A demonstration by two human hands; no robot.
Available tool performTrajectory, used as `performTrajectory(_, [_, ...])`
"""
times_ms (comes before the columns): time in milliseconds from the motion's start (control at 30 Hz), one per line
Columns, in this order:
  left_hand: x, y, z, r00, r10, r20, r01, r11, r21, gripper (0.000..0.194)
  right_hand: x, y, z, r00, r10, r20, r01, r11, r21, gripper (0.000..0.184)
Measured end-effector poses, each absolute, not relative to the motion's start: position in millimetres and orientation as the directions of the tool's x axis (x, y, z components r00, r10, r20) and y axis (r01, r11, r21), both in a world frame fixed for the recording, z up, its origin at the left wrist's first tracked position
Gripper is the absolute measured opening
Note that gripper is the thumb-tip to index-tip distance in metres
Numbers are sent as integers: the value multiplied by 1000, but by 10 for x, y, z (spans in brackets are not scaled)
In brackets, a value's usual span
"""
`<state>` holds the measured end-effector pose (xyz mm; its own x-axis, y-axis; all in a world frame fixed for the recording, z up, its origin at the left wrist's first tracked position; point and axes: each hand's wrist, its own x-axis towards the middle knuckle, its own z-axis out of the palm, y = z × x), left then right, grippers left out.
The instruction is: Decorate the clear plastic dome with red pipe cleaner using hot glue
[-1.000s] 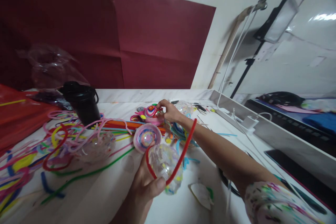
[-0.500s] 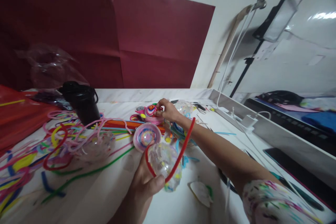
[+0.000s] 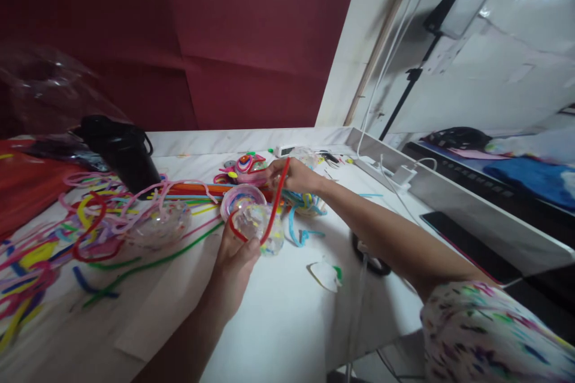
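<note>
one bent fuzzy red stem, clear ball – in left hand

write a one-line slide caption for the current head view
Left hand holds a clear, colour-flecked ball and a bent red pipe cleaner above a craft-strewn white table.

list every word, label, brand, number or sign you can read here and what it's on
None can be read.
Small white box at the back: dark patch on its face, too small to read.
Long black strip at the right: pale marks, too blurred to read.
Black tumbler: no lettering can be made out.
White plug: no lettering can be made out.
</note>
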<state>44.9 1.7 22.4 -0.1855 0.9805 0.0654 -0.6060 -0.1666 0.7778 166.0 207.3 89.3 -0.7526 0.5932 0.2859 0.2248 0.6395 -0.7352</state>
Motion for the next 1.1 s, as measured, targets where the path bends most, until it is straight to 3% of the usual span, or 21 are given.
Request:
performTrajectory(133, [456,31,216,-207,974,93,-592,-200,780,77,1962,1630,945,-873,466,146,123,499,-858,21])
performTrajectory(233, [478,25,237,-201,971,126,-587,-222,778,71,2085,1343,967,-875,468,125,92,414,-906,31])
performTrajectory(400, [482,29,236,-195,973,125,-571,-216,792,72,2093,1099,972,-774,588,235,115,495,-861,38])
performTrajectory(667, [468,69,207,-222,960,168,-508,-261,821,75,2023,1067,976,-715,574,400,-25,550,-835,45])
performTrajectory(1100, [490,29,262,-185,968,169,-445,-236,864,77,2018,1123,966,-751,510,420,3,638,-770,39])
